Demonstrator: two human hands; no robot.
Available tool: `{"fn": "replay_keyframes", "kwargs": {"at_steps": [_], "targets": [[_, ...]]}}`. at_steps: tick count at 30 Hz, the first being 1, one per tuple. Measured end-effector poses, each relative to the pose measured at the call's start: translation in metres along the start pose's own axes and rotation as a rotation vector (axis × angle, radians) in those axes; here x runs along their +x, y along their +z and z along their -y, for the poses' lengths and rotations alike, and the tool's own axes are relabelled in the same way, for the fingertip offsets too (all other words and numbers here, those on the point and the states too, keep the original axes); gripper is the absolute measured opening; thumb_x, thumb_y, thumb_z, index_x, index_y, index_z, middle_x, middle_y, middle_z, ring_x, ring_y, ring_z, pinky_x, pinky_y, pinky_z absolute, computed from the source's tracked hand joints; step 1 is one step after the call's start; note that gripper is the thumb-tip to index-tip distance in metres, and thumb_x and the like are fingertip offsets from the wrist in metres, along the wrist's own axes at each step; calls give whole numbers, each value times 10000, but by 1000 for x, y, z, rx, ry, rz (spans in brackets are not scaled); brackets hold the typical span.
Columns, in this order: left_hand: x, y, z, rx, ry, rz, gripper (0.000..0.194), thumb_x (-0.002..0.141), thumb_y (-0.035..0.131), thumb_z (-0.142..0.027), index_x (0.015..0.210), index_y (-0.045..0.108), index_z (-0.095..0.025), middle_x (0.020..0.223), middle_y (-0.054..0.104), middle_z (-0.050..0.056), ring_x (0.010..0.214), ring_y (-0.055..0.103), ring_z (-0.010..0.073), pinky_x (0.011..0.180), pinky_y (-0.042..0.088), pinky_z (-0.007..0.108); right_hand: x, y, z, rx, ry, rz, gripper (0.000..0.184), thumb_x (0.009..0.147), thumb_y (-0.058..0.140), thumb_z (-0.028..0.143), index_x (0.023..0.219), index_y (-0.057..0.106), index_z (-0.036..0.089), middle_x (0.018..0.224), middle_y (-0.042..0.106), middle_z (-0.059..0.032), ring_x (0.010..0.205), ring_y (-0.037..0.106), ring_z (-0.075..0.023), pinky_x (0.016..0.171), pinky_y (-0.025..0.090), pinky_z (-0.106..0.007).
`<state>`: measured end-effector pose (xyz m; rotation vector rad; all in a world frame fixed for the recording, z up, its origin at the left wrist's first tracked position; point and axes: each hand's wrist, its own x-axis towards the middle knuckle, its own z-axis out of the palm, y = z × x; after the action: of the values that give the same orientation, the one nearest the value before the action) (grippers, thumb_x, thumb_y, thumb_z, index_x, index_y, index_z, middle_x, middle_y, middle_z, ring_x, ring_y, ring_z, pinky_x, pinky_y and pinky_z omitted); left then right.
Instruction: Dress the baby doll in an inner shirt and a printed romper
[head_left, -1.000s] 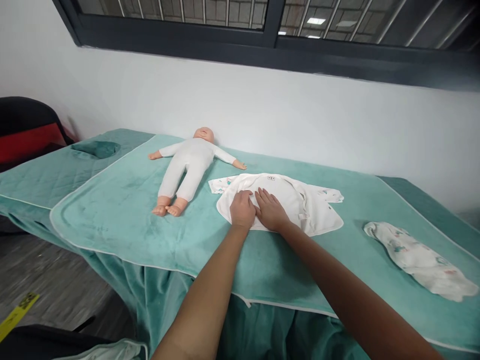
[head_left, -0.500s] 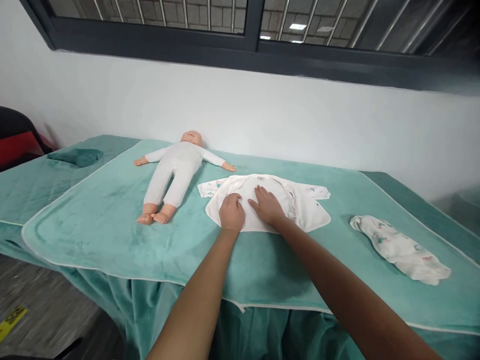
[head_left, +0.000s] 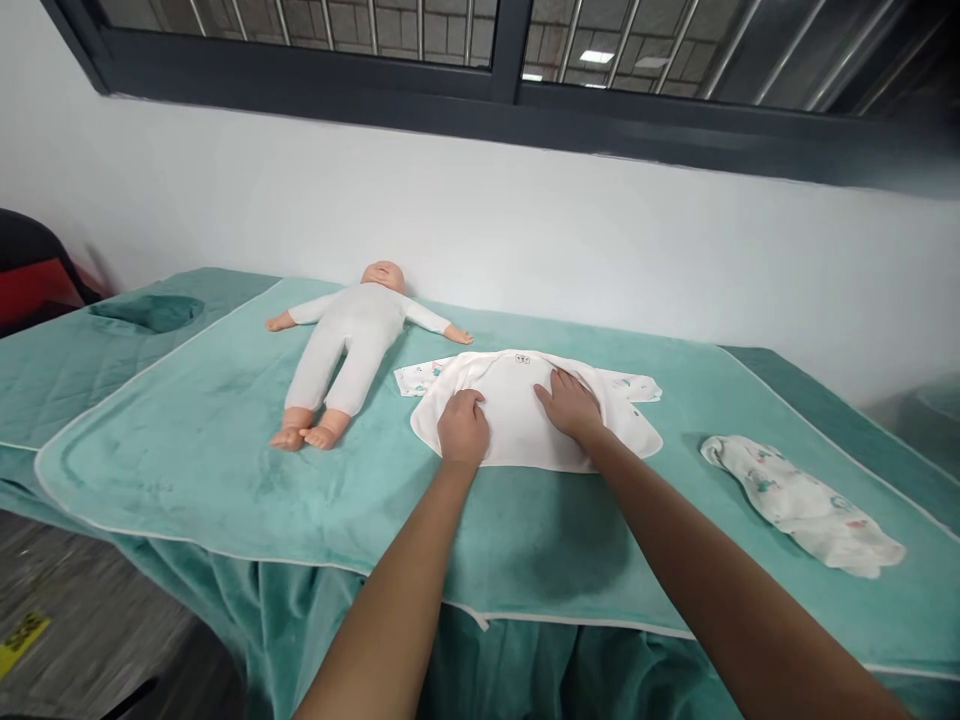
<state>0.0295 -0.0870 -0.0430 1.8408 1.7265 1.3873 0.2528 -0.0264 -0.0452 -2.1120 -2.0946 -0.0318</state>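
Note:
A white baby shirt (head_left: 517,440) lies spread inside up on the green mat, its printed sleeves stretched out to both sides. My left hand (head_left: 463,428) presses on its left half, fingers curled down into the cloth and thumb pointing up to the right. On the right half, my right hand (head_left: 571,405) rests flat with its fingers stretched out and thumb apart. The cloth between the hands looks smooth. Left of the shirt, a baby doll (head_left: 360,320) in a white bodysuit lies on its back with arms spread, one hand close to the shirt's left sleeve.
A bundled white printed cloth (head_left: 802,505) lies at the right on the green mat (head_left: 210,460). Behind the table rises a white wall (head_left: 525,230) below a dark window frame (head_left: 315,75). A sunken green opening (head_left: 150,312) and a black-and-red chair (head_left: 37,270) are at the left.
My right hand has slid to the right across the shirt, away from my left, and the folds there have flattened. My left hand stays on the left half. The view has shifted slightly.

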Motion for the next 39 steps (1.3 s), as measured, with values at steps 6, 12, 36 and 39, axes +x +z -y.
{"fn": "replay_keyframes", "kwargs": {"at_steps": [6, 12, 36, 39], "targets": [[-1, -20, -5, -11, 1, -48, 269, 852, 427, -69, 930, 639, -213, 945, 697, 30, 939, 642, 181, 882, 509, 303, -1, 2, -1, -3, -16, -35, 712, 1001, 232, 528, 1485, 373, 25, 1540, 400, -205, 1452, 313, -290, 1177, 240, -426], [27, -74, 19, 392, -2, -94, 313, 858, 493, -150, 1114, 664, -201, 1140, 633, 126, 1106, 556, 302, 944, 456, 423, 0, 6, -2, 8, -18, -61, 706, 997, 228, 536, 1489, 375, 52, 1533, 411, -199, 1446, 317, -296, 1163, 254, -443], [27, -87, 39, 536, -15, 101, 501, 968, 376, -340, 1451, 467, -242, 1502, 492, 112, 1450, 355, 267, 1077, 375, 522, -5, 1, 3, -33, -26, -52, 666, 1009, 239, 480, 1476, 397, 32, 1546, 392, -196, 1444, 317, -302, 1172, 250, -438], [28, -85, 42, 551, -15, 96, 576, 965, 365, -337, 1525, 350, -204, 1585, 364, 102, 1494, 271, 259, 1109, 361, 518, -7, -1, 6, -44, -72, -48, 624, 1014, 239, 418, 1475, 404, 30, 1570, 357, -186, 1460, 295, -292, 1193, 214, -420]]}}
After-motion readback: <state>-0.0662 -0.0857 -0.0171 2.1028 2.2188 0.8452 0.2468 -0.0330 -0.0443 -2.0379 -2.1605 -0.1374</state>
